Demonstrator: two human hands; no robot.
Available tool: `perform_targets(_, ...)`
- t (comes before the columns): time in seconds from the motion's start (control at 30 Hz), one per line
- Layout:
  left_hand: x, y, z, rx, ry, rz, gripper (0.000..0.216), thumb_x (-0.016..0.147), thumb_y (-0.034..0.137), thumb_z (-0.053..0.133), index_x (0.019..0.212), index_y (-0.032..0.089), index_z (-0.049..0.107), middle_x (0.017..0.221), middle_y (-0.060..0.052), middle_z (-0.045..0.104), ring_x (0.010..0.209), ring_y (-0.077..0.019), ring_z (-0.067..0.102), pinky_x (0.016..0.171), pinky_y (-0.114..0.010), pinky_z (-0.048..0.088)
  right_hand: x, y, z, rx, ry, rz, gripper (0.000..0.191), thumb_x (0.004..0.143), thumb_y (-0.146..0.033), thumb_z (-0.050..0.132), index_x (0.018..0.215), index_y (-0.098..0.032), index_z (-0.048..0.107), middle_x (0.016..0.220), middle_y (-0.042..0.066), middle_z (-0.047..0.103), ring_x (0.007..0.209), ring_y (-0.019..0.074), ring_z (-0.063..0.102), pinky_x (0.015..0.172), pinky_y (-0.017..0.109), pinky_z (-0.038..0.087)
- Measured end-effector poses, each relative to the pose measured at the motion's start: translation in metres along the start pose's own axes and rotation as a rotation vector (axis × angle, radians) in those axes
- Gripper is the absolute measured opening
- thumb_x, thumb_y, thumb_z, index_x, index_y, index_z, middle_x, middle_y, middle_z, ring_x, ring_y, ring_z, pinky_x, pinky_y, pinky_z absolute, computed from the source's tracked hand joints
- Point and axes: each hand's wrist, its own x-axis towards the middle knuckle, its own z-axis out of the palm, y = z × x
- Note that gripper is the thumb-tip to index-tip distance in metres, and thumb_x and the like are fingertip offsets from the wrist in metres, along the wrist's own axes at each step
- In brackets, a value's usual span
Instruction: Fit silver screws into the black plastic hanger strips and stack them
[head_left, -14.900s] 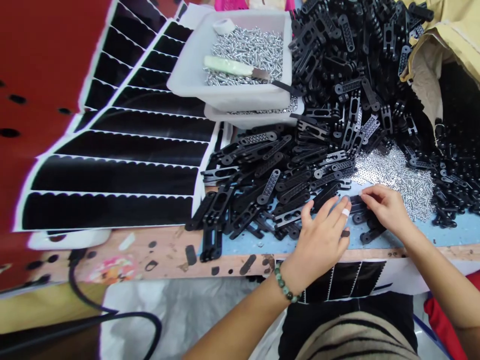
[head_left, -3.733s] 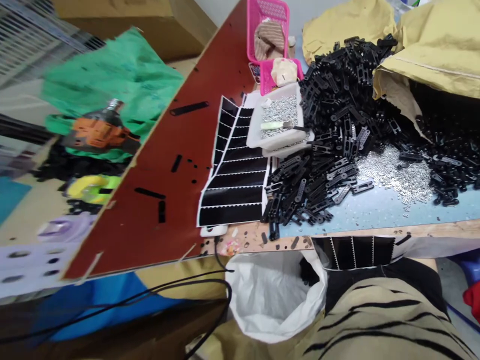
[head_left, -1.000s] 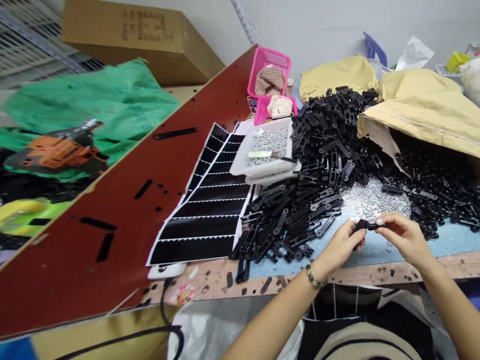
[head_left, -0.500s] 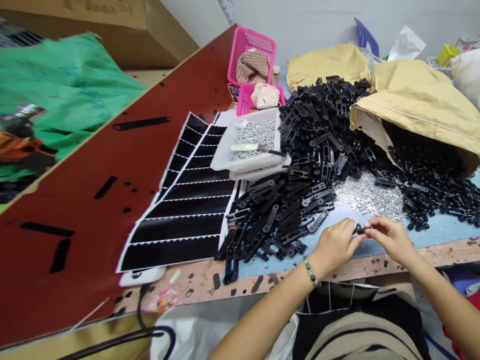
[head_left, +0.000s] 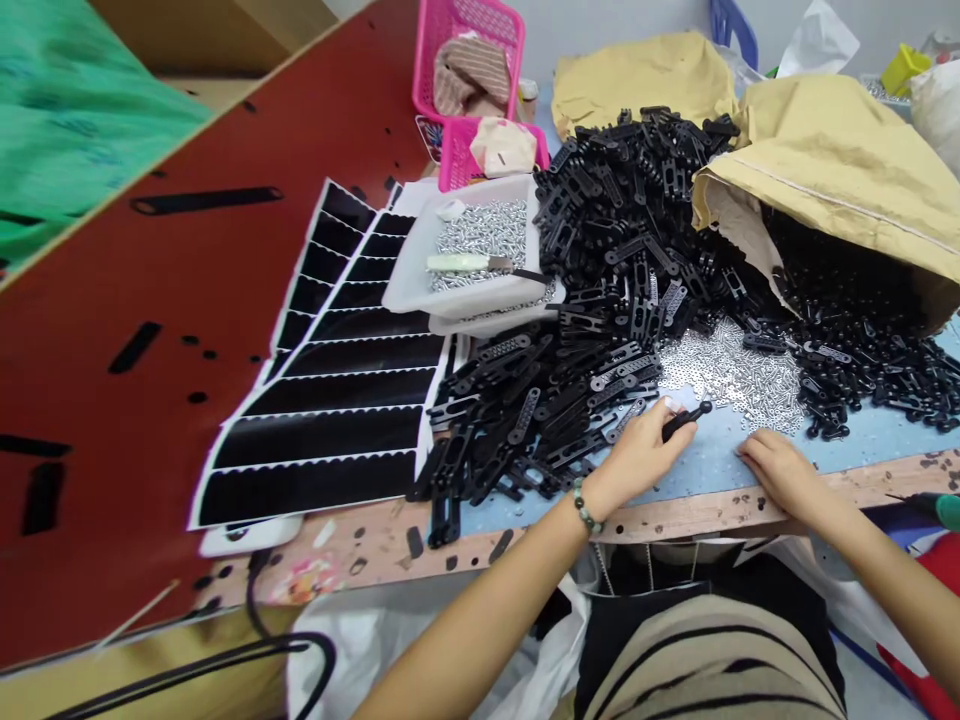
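My left hand [head_left: 641, 455] is closed on a small black plastic part [head_left: 684, 419], holding it just above the blue table top [head_left: 720, 455] near the front edge. My right hand [head_left: 776, 472] rests on the table a little to the right, fingers curled down with nothing visible in them. Just behind both hands lies a patch of small silver screws [head_left: 739, 370]. A big heap of black plastic parts [head_left: 600, 300] spreads from the hands to the back, spilling from a tan sack [head_left: 832, 170].
A white tray [head_left: 420, 270] of screws with a pale-handled tool [head_left: 465, 263] sits mid-table. Black sticker sheets [head_left: 330, 420] lie to the left on a red board [head_left: 150, 330]. Pink baskets [head_left: 465, 60] stand at the back. A white bag [head_left: 337, 650] and black cable [head_left: 247, 650] hang below the edge.
My hands have come apart: the left keeps the black part and moved left, the right dropped onto the table. The view has tilted down and left.
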Motion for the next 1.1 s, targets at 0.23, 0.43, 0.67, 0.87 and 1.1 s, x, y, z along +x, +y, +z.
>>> perform_targets(0.23, 0.004, -0.01, 0.013, 0.011, 0.03, 0.135, 0.009, 0.089, 0.025, 0.049, 0.094, 0.019, 0.053, 0.094, -0.004, 0.056, 0.09, -0.0193, 0.054, 0.084, -0.033, 0.044, 0.03, -0.01, 0.013, -0.158, 0.119, -0.019, 0.023, 0.089, -0.04, 0.055, 0.081, -0.019, 0.057, 0.08, 0.007, 0.056, 0.078, 0.0235, 0.051, 0.069, 0.034, 0.04)
perform_targets(0.43, 0.015, -0.022, 0.031, 0.091, -0.135, 0.292, 0.008, 0.087, 0.018, 0.057, 0.094, 0.017, 0.06, 0.094, -0.005, 0.056, 0.094, -0.0202, 0.052, 0.087, -0.032, 0.044, 0.004, -0.002, 0.009, 0.066, 0.242, 0.061, 0.012, 0.092, -0.029, 0.05, 0.091, -0.018, 0.053, 0.088, 0.008, 0.057, 0.086, 0.0224, 0.051, 0.076, 0.034, 0.041)
perform_targets(0.67, 0.014, -0.03, 0.031, 0.069, -0.088, 0.277, 0.014, 0.089, 0.018, 0.054, 0.102, 0.017, 0.061, 0.097, -0.005, 0.056, 0.097, -0.0198, 0.051, 0.09, -0.033, 0.042, 0.015, -0.013, 0.022, -0.036, 0.276, 0.11, 0.019, 0.088, -0.038, 0.058, 0.084, -0.019, 0.054, 0.084, 0.006, 0.057, 0.083, 0.0229, 0.05, 0.075, 0.037, 0.038)
perform_targets(0.87, 0.012, -0.03, 0.037, 0.15, -0.159, 0.331, 0.01, 0.089, 0.018, 0.055, 0.096, 0.016, 0.062, 0.093, -0.005, 0.055, 0.093, -0.0193, 0.05, 0.086, -0.031, 0.043, 0.003, -0.002, 0.015, 0.004, 0.339, 0.09, 0.012, 0.089, -0.032, 0.055, 0.092, -0.02, 0.057, 0.091, 0.008, 0.058, 0.086, 0.0236, 0.052, 0.076, 0.038, 0.041)
perform_targets(1.1, 0.01, -0.031, 0.036, 0.269, -0.226, 0.415, 0.019, 0.091, 0.019, 0.052, 0.107, 0.015, 0.062, 0.099, -0.008, 0.056, 0.094, -0.0201, 0.05, 0.086, -0.032, 0.042, 0.0, -0.002, 0.021, 0.124, 0.291, -0.104, 0.017, 0.091, -0.017, 0.05, 0.103, -0.022, 0.061, 0.095, 0.007, 0.063, 0.087, 0.0212, 0.055, 0.078, 0.037, 0.046)
